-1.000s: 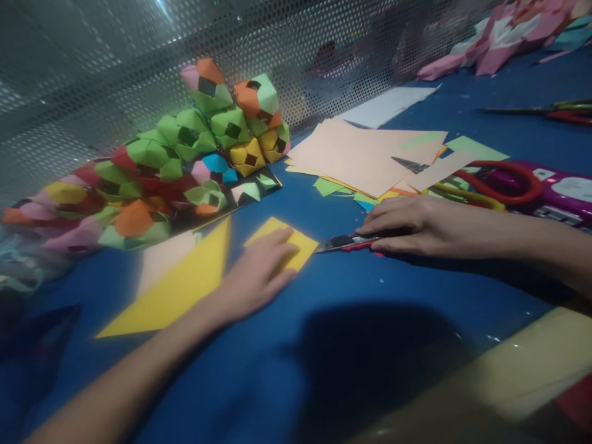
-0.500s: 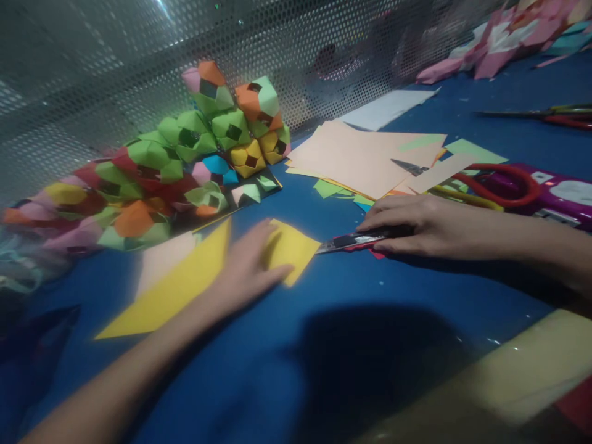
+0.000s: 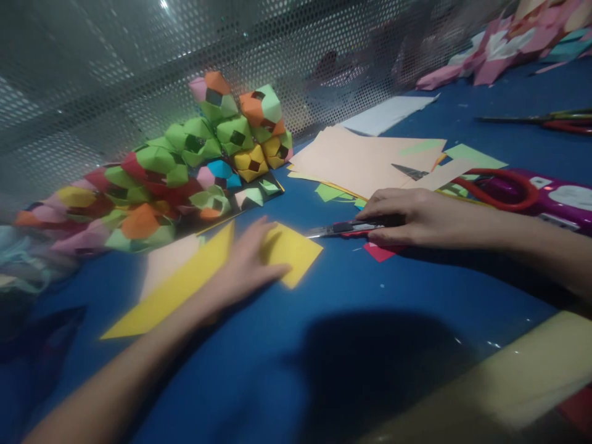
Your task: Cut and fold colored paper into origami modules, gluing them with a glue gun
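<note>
My right hand [image 3: 398, 217] is closed round a utility knife [image 3: 340, 229] with a black and red body. Its bare blade points left, with the tip at the upper right edge of a small yellow paper square [image 3: 298, 246]. My left hand [image 3: 247, 262], blurred, holds that square from its left side, thumb and fingers apart across it. Beneath my left forearm lies a larger folded yellow sheet [image 3: 185, 287], overlapping a pale pink paper [image 3: 169, 262]. A red paper scrap [image 3: 380, 251] shows under the knife and right hand.
Folded-paper modules [image 3: 157, 166] in many colours are stacked at the back left, against a perforated metal panel [image 3: 296, 68]. Pale paper sheets [image 3: 356, 154] lie behind my right hand. Red-handled scissors [image 3: 506, 190] lie beside a purple object [image 3: 562, 200]; another pair of scissors [image 3: 518, 118] lies farther back.
The knife has turned slightly, its blade tip shifting from the square's right corner to its upper right edge. More of the red scrap shows. My left hand stays on the square.
</note>
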{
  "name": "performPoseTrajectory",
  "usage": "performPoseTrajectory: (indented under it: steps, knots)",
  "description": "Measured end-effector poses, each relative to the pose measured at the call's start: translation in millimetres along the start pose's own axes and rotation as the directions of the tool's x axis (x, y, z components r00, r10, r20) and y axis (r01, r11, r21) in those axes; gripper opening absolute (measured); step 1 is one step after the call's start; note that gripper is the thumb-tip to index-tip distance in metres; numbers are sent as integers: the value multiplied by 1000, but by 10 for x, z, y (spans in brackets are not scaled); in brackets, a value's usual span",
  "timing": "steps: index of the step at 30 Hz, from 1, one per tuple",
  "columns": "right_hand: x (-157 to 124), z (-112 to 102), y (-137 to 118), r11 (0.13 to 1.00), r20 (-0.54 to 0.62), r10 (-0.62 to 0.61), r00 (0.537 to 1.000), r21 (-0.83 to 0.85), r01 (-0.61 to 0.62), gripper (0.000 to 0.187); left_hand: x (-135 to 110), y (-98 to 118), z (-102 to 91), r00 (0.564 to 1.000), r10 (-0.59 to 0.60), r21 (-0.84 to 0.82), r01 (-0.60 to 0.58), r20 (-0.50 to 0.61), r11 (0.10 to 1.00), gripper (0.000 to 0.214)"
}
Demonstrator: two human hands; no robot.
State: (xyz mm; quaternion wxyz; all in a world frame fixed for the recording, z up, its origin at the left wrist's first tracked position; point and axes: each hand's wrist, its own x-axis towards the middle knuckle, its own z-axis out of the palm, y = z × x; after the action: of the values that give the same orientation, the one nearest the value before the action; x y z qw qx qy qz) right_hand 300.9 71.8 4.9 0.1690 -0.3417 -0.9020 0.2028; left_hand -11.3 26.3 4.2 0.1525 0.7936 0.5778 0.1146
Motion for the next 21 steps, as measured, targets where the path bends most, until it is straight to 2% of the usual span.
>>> performPoseTrajectory:
  steps: [6, 9, 12, 15, 18, 21]
  knots:
    - [223, 199, -51, 995, -118, 16, 993, -92, -28, 32, 1, 5, -7, 1000, -14, 2, 13, 19, 1000, 72]
    - [378, 245, -74, 994, -88, 1, 996, -113, -11, 35, -10, -7, 7, 1000, -17, -13, 17, 10, 1000, 72]
    - [550, 212, -70, 993, -7, -62, 998, -101, 61, 38, -27, -6, 23, 1000, -15, -38, 15, -6, 999, 72]
    - [676, 134, -62, 990, 59, -138, 989, -1, 138, 40, -40, 6, 45, 999, -27, -54, 25, -37, 998, 74]
    - [697, 51, -83, 986, 62, -145, 987, 94, 139, 39, -46, 10, 66, 995, -28, -55, 23, -92, 998, 82]
    - [625, -16, -104, 985, 34, -146, 989, 97, 142, 37, -45, -2, 77, 987, -28, -63, 19, -158, 998, 88]
